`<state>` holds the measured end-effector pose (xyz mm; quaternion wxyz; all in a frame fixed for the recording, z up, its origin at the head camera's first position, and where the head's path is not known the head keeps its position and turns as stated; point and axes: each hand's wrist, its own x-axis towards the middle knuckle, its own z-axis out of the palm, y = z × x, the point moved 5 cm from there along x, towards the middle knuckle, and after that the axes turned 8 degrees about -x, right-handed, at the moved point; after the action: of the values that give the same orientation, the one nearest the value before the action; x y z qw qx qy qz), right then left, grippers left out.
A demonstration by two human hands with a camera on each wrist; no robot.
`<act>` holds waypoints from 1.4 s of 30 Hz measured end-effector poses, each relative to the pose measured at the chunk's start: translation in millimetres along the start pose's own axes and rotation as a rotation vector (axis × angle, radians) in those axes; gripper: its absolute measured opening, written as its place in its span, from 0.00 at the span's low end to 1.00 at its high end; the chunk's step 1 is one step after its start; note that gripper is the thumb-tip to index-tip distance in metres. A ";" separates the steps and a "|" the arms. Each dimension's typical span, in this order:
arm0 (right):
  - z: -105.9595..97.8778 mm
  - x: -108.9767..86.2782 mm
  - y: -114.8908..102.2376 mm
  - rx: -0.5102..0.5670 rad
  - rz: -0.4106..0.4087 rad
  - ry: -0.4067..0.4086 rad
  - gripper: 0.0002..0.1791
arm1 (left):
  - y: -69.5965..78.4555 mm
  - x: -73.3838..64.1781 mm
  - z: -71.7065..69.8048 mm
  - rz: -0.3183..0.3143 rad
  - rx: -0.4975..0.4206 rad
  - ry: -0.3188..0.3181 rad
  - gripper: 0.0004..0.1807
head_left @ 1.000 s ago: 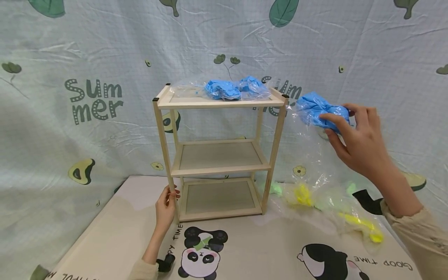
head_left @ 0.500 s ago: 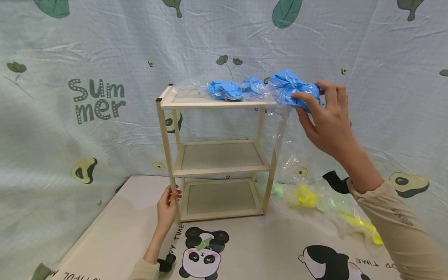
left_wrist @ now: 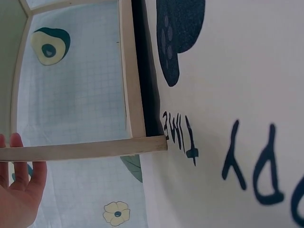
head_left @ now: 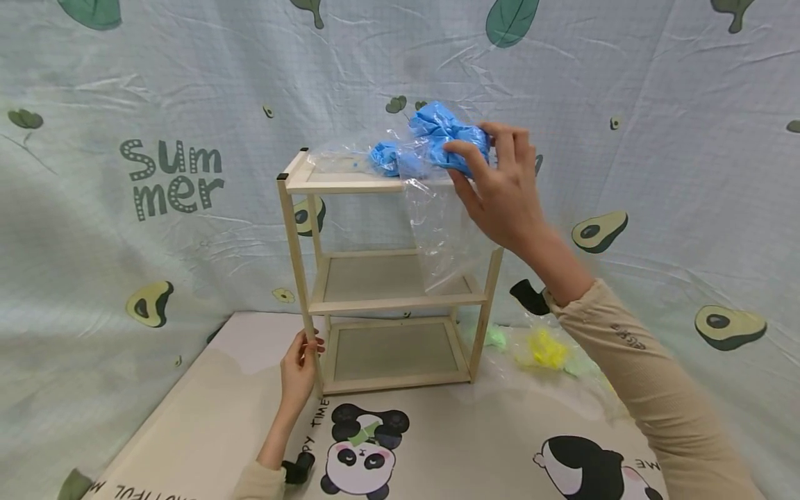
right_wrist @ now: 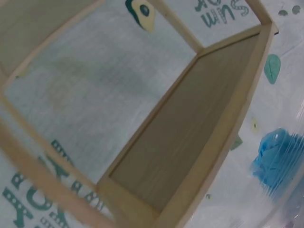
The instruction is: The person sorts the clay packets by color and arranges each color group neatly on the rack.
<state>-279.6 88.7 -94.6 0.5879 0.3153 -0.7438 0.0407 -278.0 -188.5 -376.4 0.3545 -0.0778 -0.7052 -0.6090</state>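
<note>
A three-tier wooden shelf rack (head_left: 394,305) stands on the table. My left hand (head_left: 296,368) grips its front left post low down; in the left wrist view the fingers (left_wrist: 37,180) wrap the wooden post (left_wrist: 95,149). Above the right half of the top tier, my right hand (head_left: 509,191) pinches a clear plastic bag with a crumpled blue lump (head_left: 446,132) in it. The bag's loose end (head_left: 437,243) hangs down in front of the rack. Another bagged blue lump (head_left: 383,158) lies on the top tier, and the held bag overlaps what is behind it.
Clear bags with yellow (head_left: 546,349) and pale green (head_left: 496,337) contents lie on the table right of the rack, partly behind my right sleeve (head_left: 637,375). A printed cloth (head_left: 206,264) hangs behind the rack. The table cover (head_left: 475,444) has panda pictures.
My right hand has carried the bagged blue lump leftward and up, from beside the rack to over its top tier. The left hand has stayed on the post.
</note>
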 end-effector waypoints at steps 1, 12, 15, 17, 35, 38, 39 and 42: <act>3.7 3.5 -4.3 0.007 0.008 0.007 0.14 | 0.2 -0.2 0.0 0.001 0.001 0.000 0.09; 46.7 33.5 -57.5 0.025 0.034 0.005 0.15 | -1.1 -0.6 0.1 0.029 -0.010 0.000 0.09; 55.2 37.6 -67.7 0.012 0.047 0.005 0.15 | -0.3 -0.5 -0.2 0.028 -0.001 -0.003 0.08; 60.8 40.4 -71.9 0.003 0.066 -0.009 0.16 | 0.6 -0.8 0.4 0.029 0.008 -0.004 0.08; 105.2 75.1 -84.2 -0.068 0.315 -0.253 0.19 | -2.8 -0.2 1.0 0.014 -0.003 -0.011 0.09; 112.2 71.7 -83.6 -0.063 0.316 -0.308 0.19 | -2.2 -0.5 0.6 0.015 0.000 -0.007 0.09; 114.0 70.5 -83.7 -0.065 0.311 -0.328 0.20 | -1.6 -0.5 0.5 0.020 0.001 -0.008 0.09; 118.1 67.5 -84.7 -0.073 0.289 -0.400 0.20 | 0.5 -0.4 0.1 0.036 0.005 -0.006 0.09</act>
<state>-343.5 -58.1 -96.2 0.4280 0.1863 -0.8837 0.0344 -277.4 -188.1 -376.2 0.3634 -0.0914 -0.7062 -0.6007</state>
